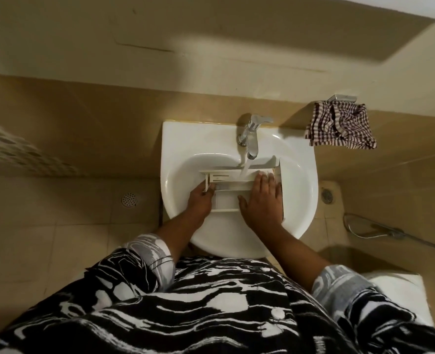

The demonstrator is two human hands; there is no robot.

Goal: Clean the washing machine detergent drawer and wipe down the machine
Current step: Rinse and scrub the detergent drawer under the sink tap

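In the sink (176,139), drawer (226,201) lies crosswise, front rightward; left hand (201,198) grips it, right hand (261,198) flat.

Drawer (226,194) in sink (185,139), under tap (250,135).

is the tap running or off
On: water streams from the chrome tap onto the white plastic detergent drawer in the white ceramic sink.

No text or label can be read anywhere.
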